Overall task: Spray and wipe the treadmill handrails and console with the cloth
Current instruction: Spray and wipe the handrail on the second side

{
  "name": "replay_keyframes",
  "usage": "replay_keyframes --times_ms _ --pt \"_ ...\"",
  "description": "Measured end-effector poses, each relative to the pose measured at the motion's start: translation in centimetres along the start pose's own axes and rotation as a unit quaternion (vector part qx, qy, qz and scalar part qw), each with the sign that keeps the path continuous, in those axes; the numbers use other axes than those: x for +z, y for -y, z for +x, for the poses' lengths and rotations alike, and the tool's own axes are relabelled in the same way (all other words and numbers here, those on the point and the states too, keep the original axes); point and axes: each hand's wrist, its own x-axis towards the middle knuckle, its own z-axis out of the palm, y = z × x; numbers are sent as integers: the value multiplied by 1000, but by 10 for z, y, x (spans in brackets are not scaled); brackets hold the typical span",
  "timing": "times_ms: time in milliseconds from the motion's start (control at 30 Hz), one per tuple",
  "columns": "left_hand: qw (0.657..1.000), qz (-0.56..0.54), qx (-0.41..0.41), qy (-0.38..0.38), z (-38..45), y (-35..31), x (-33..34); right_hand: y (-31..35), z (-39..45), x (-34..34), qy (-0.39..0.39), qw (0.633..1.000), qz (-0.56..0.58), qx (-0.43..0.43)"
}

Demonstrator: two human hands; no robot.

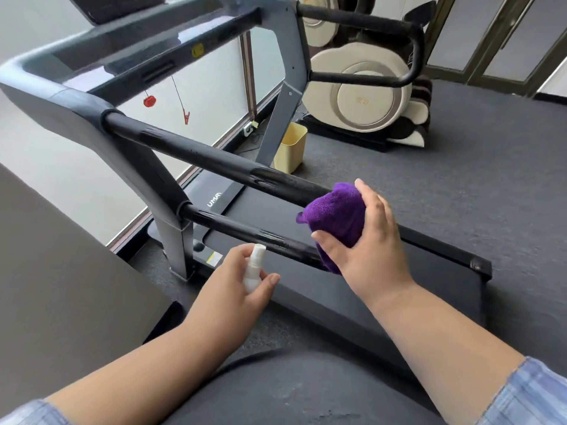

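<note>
My right hand [372,240] grips a bunched purple cloth [336,216] and holds it against the end of the treadmill's near handrail loop, covering the bend between the upper black bar [214,157] and the lower black bar [245,233]. My left hand [236,280] holds a small white spray bottle [254,268] upright just below the lower bar, nozzle up. Both bars look shiny and wet in places. The grey console [129,41] sits at the upper left, and the far handrail [383,26] curves at the upper right.
The treadmill belt [306,286] runs under the rails. A pale yellow bin [291,148] stands on the dark carpet beyond the frame. A cream and brown massage chair [365,93] sits at the back right. A red safety key and clip [185,116] hang from the console. Frosted glass lines the left.
</note>
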Motion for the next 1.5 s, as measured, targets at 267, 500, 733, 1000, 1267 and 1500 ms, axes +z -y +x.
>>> replay_keyframes --times_ms 267,500,733,1000,1267,1500 --pt "998 -63 2 -9 -1 10 -5 35 30 2 -7 968 -235 -86" --pt "995 -95 -3 -37 -1 23 -16 102 68 45 70 860 -468 -194" --pt "992 -117 -26 -29 1 32 -31 163 106 114 110 865 -448 -198" --pt "989 -140 4 -49 16 42 -76 195 129 157 141 859 -450 -198" --pt "983 -168 22 -74 23 95 -133 239 156 215 138 866 -441 -190" --pt "982 -175 31 -67 29 139 -181 280 179 257 162 863 -447 -174"
